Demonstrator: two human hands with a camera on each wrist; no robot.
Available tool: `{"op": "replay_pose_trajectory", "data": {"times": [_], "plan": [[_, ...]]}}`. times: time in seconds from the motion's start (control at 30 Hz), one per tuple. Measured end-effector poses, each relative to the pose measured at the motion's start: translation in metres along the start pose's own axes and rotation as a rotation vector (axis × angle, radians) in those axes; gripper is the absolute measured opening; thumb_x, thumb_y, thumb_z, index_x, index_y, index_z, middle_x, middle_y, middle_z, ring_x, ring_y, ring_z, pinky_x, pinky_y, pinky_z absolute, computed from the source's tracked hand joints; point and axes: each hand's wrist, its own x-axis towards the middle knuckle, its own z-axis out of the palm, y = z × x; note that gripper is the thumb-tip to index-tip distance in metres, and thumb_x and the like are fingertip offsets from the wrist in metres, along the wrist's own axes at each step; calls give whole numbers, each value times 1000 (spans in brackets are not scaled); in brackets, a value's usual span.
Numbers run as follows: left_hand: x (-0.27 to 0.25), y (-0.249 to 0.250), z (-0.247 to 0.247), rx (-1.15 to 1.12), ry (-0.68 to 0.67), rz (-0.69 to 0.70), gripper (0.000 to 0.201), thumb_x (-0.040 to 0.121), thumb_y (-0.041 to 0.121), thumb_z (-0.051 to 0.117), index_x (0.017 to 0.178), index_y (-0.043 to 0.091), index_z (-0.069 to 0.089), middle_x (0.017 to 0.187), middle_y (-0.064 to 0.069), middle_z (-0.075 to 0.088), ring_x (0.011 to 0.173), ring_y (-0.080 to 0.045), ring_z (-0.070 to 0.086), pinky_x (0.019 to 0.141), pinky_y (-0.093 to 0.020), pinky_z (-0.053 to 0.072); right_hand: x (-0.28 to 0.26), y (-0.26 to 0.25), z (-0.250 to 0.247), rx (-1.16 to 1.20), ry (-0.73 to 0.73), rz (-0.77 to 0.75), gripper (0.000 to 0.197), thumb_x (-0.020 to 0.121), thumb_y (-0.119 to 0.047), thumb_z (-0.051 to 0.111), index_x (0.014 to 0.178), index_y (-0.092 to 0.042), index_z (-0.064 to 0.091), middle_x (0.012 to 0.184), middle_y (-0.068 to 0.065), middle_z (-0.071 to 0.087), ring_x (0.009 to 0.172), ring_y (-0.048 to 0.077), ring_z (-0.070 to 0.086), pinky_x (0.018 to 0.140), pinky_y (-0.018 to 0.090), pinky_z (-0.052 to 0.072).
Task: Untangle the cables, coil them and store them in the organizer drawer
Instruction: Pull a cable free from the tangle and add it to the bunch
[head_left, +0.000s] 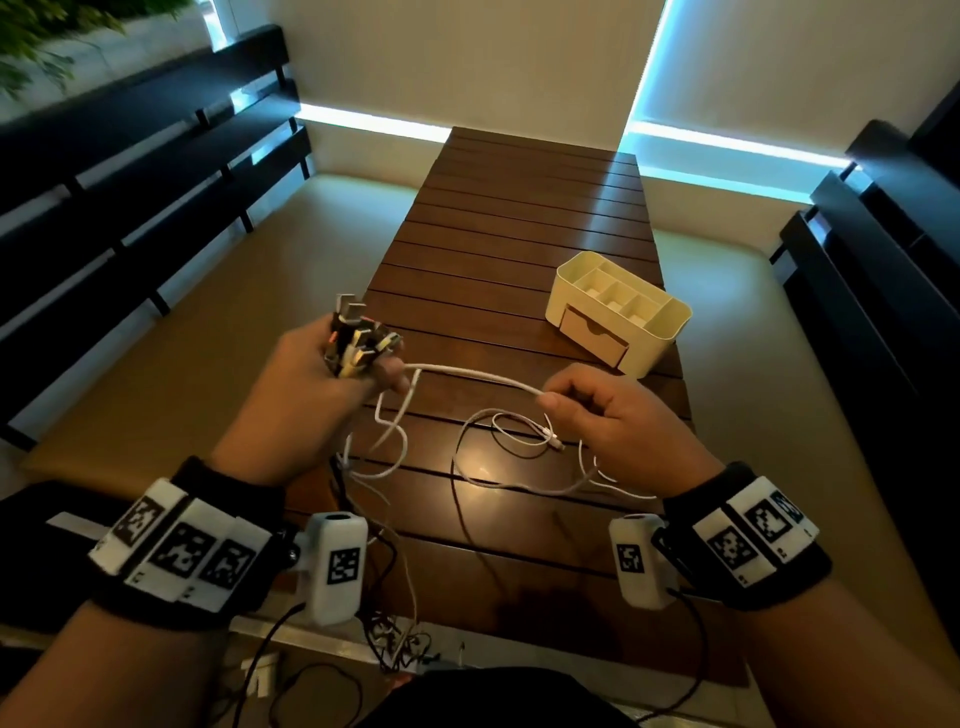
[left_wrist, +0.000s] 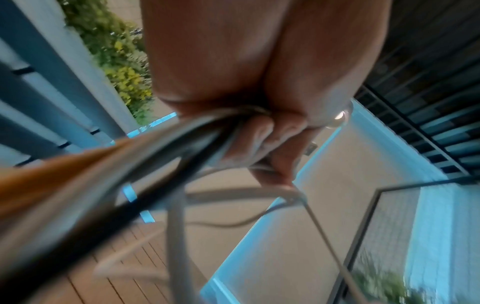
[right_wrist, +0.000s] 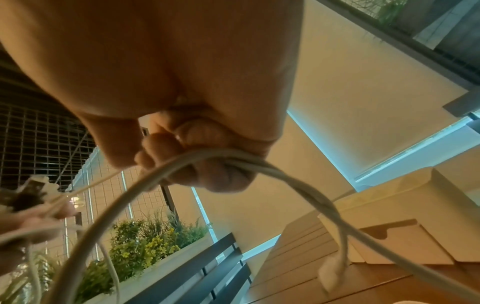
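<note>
My left hand (head_left: 332, 364) grips a bunch of cable plug ends (head_left: 358, 338) that stick up above the fist, over the table's left edge. A white cable (head_left: 467, 373) runs taut from that hand to my right hand (head_left: 582, 405), which pinches it between thumb and fingers. In the right wrist view the curled fingers (right_wrist: 197, 164) hold the white cable (right_wrist: 259, 164). In the left wrist view the fingers (left_wrist: 259, 139) clamp several white and black cables (left_wrist: 182, 139). More loose cable (head_left: 509, 436) loops on the wooden table (head_left: 519, 234) and hangs off its near edge.
A cream organizer (head_left: 618, 312) with top compartments and a partly open front drawer (head_left: 595, 332) stands on the table's right side, beyond my right hand. Dark benches (head_left: 130, 182) flank the table on both sides. A tangle of thin wires (head_left: 400, 644) hangs near my body.
</note>
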Motion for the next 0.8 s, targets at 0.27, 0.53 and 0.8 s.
{"op": "replay_pose_trajectory", "data": {"times": [0.27, 0.53, 0.8], "plan": [[0, 5, 28, 137, -39, 39, 15, 90, 14, 69, 100, 24, 64, 94, 17, 69, 84, 15, 62, 70, -2, 44, 8, -10, -4, -181, -124, -11, 11, 98, -34, 55, 96, -36, 66, 77, -11, 64, 74, 7, 60, 67, 24, 51], [-2, 7, 48, 271, -250, 107, 15, 88, 29, 72, 96, 33, 60, 88, 15, 67, 84, 2, 62, 74, -22, 49, 6, -18, 1, -134, -58, -142, 14, 95, -34, 60, 97, -26, 72, 77, -9, 66, 72, 10, 61, 62, 20, 48], [-6, 14, 45, 160, -302, 149, 11, 89, 21, 70, 98, 24, 66, 86, 13, 68, 78, 2, 62, 66, -8, 43, 2, -20, 4, -89, 43, -157, 3, 91, -31, 66, 94, -31, 65, 81, -10, 63, 73, 8, 58, 61, 17, 45]]}}
